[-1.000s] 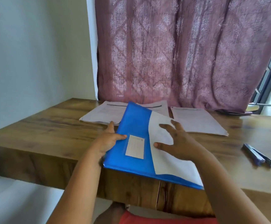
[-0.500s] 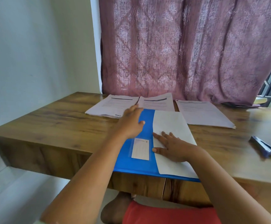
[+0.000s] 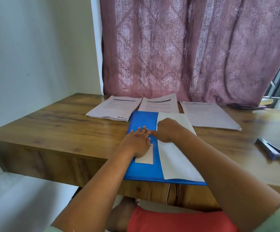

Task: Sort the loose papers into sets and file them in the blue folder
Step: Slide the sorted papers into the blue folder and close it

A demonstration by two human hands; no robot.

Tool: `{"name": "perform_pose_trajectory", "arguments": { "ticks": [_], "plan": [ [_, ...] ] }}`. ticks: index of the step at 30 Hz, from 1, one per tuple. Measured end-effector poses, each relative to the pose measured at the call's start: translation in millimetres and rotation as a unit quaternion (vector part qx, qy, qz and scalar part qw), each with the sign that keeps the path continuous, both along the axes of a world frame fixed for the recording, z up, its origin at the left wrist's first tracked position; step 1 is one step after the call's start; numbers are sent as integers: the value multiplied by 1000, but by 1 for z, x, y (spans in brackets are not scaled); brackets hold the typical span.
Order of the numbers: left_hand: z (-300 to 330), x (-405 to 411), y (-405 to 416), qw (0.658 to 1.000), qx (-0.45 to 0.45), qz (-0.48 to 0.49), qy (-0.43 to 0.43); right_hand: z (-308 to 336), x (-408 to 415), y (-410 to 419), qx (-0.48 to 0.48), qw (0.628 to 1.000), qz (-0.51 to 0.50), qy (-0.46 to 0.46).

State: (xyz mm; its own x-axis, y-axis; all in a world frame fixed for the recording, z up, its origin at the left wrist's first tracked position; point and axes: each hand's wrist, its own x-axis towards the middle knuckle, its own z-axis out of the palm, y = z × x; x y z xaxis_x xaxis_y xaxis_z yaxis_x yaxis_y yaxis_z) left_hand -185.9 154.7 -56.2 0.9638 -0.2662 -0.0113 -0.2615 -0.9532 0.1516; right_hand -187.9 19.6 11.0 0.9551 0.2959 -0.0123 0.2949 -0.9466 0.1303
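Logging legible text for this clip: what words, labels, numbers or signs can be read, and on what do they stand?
No text can be read here.
Left paper stack: dark header bar and print lines, too small.
Middle paper stack: the same, blurred.
Right paper stack: faint print, too small.
Label on the blue folder: ruled lines, unreadable, partly under the left hand.
White sheet under the right hand: no legible print.

Left hand (image 3: pixel 136 143) covers label (image 3: pixel 146 158); right hand (image 3: pixel 168 131) fingers hidden.
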Motion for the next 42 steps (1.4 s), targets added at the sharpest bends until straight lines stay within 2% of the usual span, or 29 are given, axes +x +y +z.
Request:
{"name": "perform_pose_trajectory", "arguments": {
  "ticks": [3,5,11,13,16,17,19,21,22,24,25,28,33,36,40,42],
  "plan": [
    [-3,3,2,1000,-19,-4,-10,-14,6,17,-51,998,8,-19],
    [-3,4,2,1000,-20,-2,-5,-22,9,23,-48,999,0,-23],
    [0,1,1,1000,-26,4,-12,-18,13,12,22,997,-3,-77],
    [1,0,1,1000,-18,5,-12,-10,18,0,52,996,-22,-68],
    [2,-1,1,1000,4,3,0,-5,37,-38,157,982,-100,8],
    [2,-1,1,1000,10,2,4,-4,39,-50,224,964,-134,49],
    [2,-1,1,1000,15,1,9,-6,36,-63,384,898,-178,116],
    [1,-2,0,1000,19,3,10,-9,35,-62,422,877,-187,131],
    [2,-2,0,1000,18,4,9,-8,34,-56,393,894,-177,121],
    [1,-1,0,1000,10,4,9,-5,27,-40,205,969,-125,60],
    [1,0,1,1000,5,5,9,-6,23,-31,126,987,-95,20],
    [1,0,1,1000,-10,10,5,-11,13,-8,29,998,-51,-37],
    [13,-6,-2,999,-21,18,34,-12,11,-1,39,998,-44,-38],
    [30,-18,-2,997,-23,20,65,-6,9,-21,31,997,-4,-64],
    [54,-48,-10,997,-79,-7,-14,12,-2,-57,63,993,47,-92],
    [67,-62,-18,993,-74,-37,-83,27,-12,-73,78,991,65,-93]
  ]
}}
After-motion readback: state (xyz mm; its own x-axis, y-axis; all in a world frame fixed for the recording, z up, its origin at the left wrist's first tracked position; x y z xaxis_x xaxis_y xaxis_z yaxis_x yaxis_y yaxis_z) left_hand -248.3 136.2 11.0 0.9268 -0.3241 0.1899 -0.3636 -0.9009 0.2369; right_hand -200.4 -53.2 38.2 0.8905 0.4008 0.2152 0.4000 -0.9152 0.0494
